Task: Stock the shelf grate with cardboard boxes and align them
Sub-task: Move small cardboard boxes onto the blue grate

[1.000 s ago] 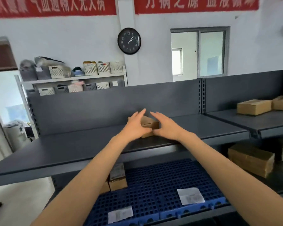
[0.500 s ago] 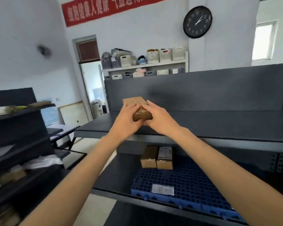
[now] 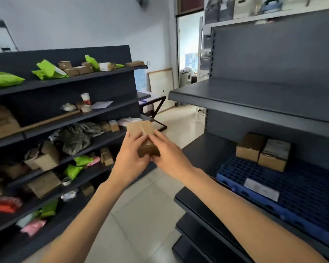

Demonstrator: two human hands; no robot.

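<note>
A dark shelf unit (image 3: 273, 103) stands on the right; on its lower shelf lies a blue grate (image 3: 302, 188), with two cardboard boxes (image 3: 262, 152) side by side, touching, at its back left corner and a white slip (image 3: 261, 189) near its front edge. Across the aisle, a second shelf unit (image 3: 65, 118) holds green bags (image 3: 49, 70), boxes and blurred clutter. Over the aisle floor, left hand (image 3: 130, 158) and right hand (image 3: 170, 157) hold a small box (image 3: 143, 138), fingers wrapped round it, its lower sides hidden.
</note>
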